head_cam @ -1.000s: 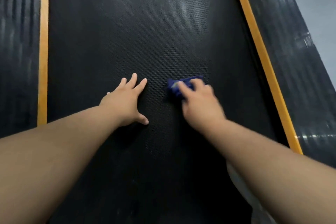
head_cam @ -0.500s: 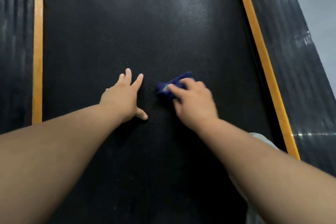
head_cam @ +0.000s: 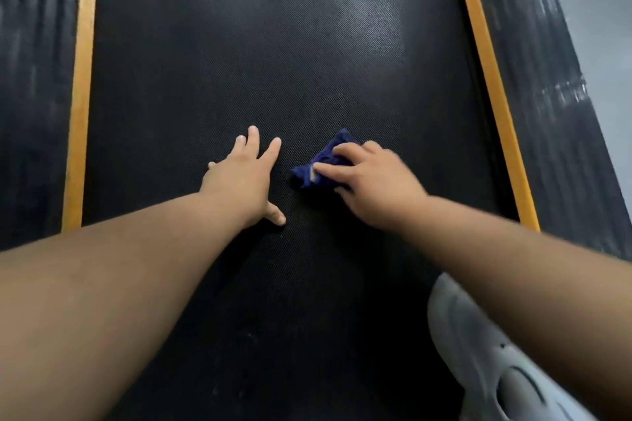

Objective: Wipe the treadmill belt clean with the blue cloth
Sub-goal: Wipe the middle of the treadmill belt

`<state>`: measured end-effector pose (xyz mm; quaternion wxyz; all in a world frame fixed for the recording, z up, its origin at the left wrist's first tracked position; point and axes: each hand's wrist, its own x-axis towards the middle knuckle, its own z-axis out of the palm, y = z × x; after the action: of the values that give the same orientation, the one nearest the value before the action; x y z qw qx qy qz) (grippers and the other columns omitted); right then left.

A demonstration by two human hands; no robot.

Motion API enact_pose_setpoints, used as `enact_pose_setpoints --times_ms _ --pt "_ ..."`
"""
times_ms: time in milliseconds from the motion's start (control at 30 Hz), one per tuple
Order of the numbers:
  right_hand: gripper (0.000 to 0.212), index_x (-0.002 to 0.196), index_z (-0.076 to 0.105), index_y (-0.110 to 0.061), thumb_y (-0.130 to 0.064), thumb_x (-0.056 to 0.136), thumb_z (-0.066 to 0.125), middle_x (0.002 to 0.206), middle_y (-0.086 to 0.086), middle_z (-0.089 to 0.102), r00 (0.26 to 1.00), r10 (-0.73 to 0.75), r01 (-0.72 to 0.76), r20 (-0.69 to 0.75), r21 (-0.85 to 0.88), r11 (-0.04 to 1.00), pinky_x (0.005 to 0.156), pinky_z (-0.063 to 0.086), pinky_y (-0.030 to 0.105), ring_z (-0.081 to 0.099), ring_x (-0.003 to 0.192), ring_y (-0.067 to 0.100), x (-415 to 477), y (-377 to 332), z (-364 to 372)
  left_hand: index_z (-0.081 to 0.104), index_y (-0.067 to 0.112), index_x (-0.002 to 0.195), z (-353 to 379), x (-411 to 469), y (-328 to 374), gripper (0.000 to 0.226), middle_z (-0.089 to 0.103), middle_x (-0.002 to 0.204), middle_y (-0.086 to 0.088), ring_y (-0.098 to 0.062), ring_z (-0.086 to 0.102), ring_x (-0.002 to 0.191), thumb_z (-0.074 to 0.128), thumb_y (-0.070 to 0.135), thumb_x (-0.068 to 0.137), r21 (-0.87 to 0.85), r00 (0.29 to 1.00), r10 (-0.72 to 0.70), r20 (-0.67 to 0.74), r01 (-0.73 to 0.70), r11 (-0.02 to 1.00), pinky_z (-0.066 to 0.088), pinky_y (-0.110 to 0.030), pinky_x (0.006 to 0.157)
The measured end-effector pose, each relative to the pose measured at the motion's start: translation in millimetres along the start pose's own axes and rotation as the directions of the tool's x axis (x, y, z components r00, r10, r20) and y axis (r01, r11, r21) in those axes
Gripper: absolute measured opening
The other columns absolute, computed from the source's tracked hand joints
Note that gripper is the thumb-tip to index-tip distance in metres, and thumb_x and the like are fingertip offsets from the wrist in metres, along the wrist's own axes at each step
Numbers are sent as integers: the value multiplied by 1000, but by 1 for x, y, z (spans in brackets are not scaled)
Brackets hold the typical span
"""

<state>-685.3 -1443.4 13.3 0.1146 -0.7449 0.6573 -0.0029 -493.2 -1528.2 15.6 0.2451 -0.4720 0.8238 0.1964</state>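
The black textured treadmill belt fills the middle of the head view. A crumpled dark blue cloth lies on it near the centre. My right hand holds the cloth down against the belt with bent fingers over its top; part of the cloth is hidden under the hand. My left hand lies flat on the belt just left of the cloth, fingers spread and straight, holding nothing.
Orange strips run along both belt edges, with black side rails beyond them. A grey shoe stands on the belt at the lower right, under my right forearm. Grey floor shows at the far right.
My right hand has slid the cloth a little left, closer to my left hand. The left hand has stayed flat on the belt. The grey shoe has come into view.
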Motion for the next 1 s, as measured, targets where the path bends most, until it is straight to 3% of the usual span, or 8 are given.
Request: enact_pose_setpoints --times_ms 67,167,300,433,500,633,867,1000 --pt "43 128 54 -40 -29 87 55 135 4 47 985 170 -171 -36 -40 984 91 41 40 45 110 36 8 39 -10 -8 32 150 -1 0 0 133 -22 157 -4 -23 -7 147 83 55 57 -17 1000 -6 11 6 1000 29 -57 110" --pt "47 131 52 -38 -21 88 51 141 5 38 744 668 -663 12 146 735 102 34 35 37 118 36 17 62 -19 -9 33 150 -3 -1 3 133 -22 156 -4 -24 -7 147 84 53 56 -26 1000 -14 21 15 1000 26 -58 110" --pt "41 123 56 -37 -21 86 51 135 0 46 959 279 -274 -50 93 957 92 41 36 42 107 34 19 -8 4 -8 33 150 -3 -3 2 133 -21 157 -2 -21 -7 147 84 54 56 -42 1000 -26 8 26 999 26 -57 111" --pt "43 131 50 -44 -31 90 50 143 -10 43 1000 12 -12 24 33 999 92 42 39 43 113 28 32 -6 3 -11 26 150 -4 -4 7 136 -21 157 0 -20 -8 147 85 51 57 -58 999 -38 16 39 998 23 -56 110" --pt "44 132 47 -46 -33 91 49 143 -11 41 998 54 -54 -11 -50 997 92 42 38 42 116 28 49 16 -3 -11 24 151 -6 -4 6 137 -22 157 0 -20 -9 146 85 50 57 -60 999 -43 29 45 997 21 -57 110" --pt "45 134 47 -39 -27 91 49 144 -6 37 844 534 -535 44 141 833 102 35 39 33 124 31 85 38 -20 -12 24 151 -7 -3 6 137 -22 157 1 -20 -10 146 86 48 57 -72 998 -41 43 44 996 19 -58 111" --pt "36 121 61 -35 -32 87 50 132 -7 56 999 38 -36 -36 60 998 89 45 43 45 116 34 42 -14 1 -12 21 150 -2 -2 5 139 -23 157 2 -17 -11 146 85 51 56 -68 998 -55 21 56 996 22 -57 110" --pt "37 120 63 -38 -27 86 54 150 -4 35 953 302 -299 -21 95 950 108 32 45 20 141 32 85 21 -17 -12 22 150 -3 -1 5 139 -23 156 3 -17 -11 146 86 50 55 -76 998 -53 27 55 996 20 -58 111"
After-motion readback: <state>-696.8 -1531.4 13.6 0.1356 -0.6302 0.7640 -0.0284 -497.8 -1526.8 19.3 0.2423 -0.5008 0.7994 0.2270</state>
